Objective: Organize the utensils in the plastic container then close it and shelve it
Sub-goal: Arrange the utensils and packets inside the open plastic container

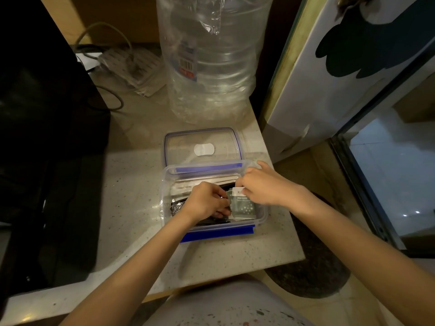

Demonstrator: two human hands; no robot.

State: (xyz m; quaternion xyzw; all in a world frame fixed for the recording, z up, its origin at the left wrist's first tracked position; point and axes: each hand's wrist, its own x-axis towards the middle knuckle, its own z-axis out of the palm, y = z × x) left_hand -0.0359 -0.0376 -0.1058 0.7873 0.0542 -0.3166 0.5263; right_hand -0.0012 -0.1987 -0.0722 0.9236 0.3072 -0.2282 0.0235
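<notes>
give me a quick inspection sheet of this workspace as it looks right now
surface: pale speckled countertop.
job's things: open plastic container holding wrapped utensils and a green packet; lid lies flat behind it.
clutter: large clear water jug.
hands: left hand and right hand both inside the container, pinching the packet.
cables: power strip with cords at the back left.
surroundings: white cabinet on the right, dark floor mat below.

The speckled countertop (131,175) carries the open plastic container (164,196), lid (202,142), water jug (211,67).
</notes>
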